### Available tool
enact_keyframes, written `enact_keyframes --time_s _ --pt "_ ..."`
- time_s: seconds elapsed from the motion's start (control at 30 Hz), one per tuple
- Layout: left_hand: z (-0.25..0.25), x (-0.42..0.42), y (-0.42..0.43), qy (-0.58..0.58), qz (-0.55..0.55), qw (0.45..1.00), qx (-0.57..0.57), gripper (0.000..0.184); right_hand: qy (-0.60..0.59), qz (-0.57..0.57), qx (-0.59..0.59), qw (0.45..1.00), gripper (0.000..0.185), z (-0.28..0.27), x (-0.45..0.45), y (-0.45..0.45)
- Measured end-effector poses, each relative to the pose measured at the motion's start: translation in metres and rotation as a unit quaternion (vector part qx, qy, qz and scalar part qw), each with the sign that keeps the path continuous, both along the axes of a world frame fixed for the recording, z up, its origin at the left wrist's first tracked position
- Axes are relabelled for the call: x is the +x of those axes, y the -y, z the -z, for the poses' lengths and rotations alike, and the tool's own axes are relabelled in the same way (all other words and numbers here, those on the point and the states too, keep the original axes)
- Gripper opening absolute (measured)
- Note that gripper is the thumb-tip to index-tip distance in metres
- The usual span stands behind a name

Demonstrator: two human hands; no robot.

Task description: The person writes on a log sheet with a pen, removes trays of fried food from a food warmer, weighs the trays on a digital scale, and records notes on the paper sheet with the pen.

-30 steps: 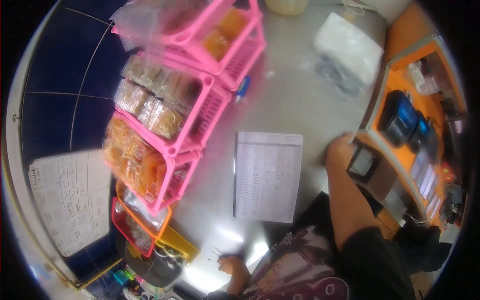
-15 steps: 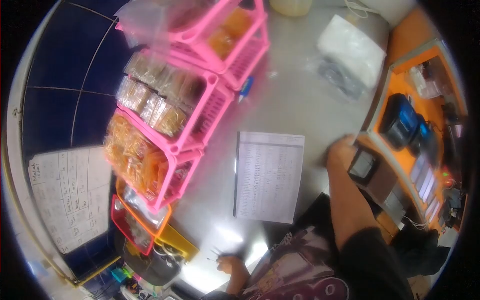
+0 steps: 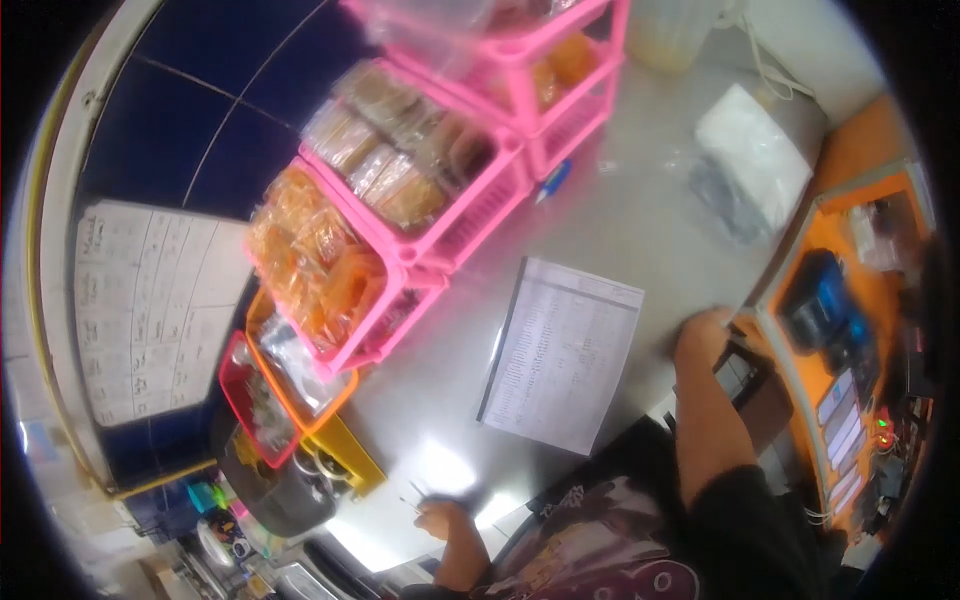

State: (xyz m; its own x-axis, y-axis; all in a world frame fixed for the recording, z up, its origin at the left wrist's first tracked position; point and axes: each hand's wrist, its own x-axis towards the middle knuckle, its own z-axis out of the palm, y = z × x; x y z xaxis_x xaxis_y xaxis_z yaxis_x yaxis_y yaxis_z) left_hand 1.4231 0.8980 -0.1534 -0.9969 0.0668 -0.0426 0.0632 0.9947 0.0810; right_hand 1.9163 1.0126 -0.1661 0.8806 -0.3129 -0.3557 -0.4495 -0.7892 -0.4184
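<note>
My left hand [image 3: 440, 519] is low over the counter near its front edge. Its fingers are closed round something thin, with slim pale tips sticking out; the kind is too small to make out. My right hand [image 3: 706, 334] rests at the counter's right side, beside the edge of the orange shelf unit. Its fingers are blurred and partly hidden, so their grip does not show. Between the hands lies a stack of printed sheets [image 3: 563, 358] with a table of rows, turned slightly, touched by neither hand.
Pink stacked baskets [image 3: 470, 225] hold bagged goods along the tiled wall. Orange [image 3: 330, 395] and red bins [image 3: 240, 385] stand below them. A blue pen-like object [image 3: 553, 182], a white packet [image 3: 755, 150] and a clear tub [image 3: 670, 40] are further back. A handwritten chart [image 3: 150, 310] hangs left.
The view has turned and shifted, so baskets and sheets appear further right and the sheets look more tilted. Both hands keep roughly their places on the counter.
</note>
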Motion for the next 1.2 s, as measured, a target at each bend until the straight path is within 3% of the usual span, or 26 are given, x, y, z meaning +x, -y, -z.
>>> enact_keyframes --time_s 0.13,0.2,0.37,0.47,0.57,0.73,0.87,0.9,0.97,1.03,1.2 --pt "-0.003 0.005 0.0 0.002 -0.002 1.0 0.005 0.053 0.02 -0.046 -0.033 0.998 0.084 0.017 0.005 0.009" --pt "0.005 -0.004 0.006 0.003 -0.002 1.0 0.009 0.052 -0.014 0.018 -0.016 1.0 0.084 -0.012 -0.003 -0.005" --pt "-0.002 0.002 0.004 0.021 -0.008 1.0 0.008 0.052 -0.025 0.022 -0.02 0.999 0.082 -0.004 0.001 -0.002" --pt "-0.004 0.007 0.001 0.03 0.013 0.998 0.044 0.052 -0.007 0.032 -0.012 0.999 0.081 0.008 0.002 0.001" --pt "-0.003 0.006 0.0 0.012 0.015 1.0 0.012 0.053 0.053 0.018 -0.052 0.997 0.079 0.013 0.004 0.003" --pt "-0.002 0.006 0.003 0.004 0.01 1.0 -0.002 0.055 -0.051 0.025 0.015 0.998 0.08 -0.027 -0.002 -0.005" --pt "0.009 -0.005 0.013 0.014 0.022 0.999 0.025 0.054 -0.047 0.028 0.039 0.998 0.08 -0.005 0.001 0.0" --pt "0.029 -0.024 0.025 -0.003 0.062 0.998 -0.004 0.054 0.017 -0.014 -0.025 0.999 0.079 0.027 0.005 0.009" --pt "0.021 -0.02 0.017 -0.02 0.107 0.994 -0.032 0.053 0.08 -0.052 -0.088 0.992 0.079 0.029 0.004 0.008" --pt "0.009 -0.006 0.009 0.0 0.015 1.0 0.013 0.054 0.033 0.021 -0.038 0.999 0.079 0.015 0.005 0.004" --pt "0.015 -0.01 0.013 0.003 0.026 1.0 0.016 0.054 -0.022 0.029 0.011 0.999 0.079 -0.022 -0.001 -0.006"
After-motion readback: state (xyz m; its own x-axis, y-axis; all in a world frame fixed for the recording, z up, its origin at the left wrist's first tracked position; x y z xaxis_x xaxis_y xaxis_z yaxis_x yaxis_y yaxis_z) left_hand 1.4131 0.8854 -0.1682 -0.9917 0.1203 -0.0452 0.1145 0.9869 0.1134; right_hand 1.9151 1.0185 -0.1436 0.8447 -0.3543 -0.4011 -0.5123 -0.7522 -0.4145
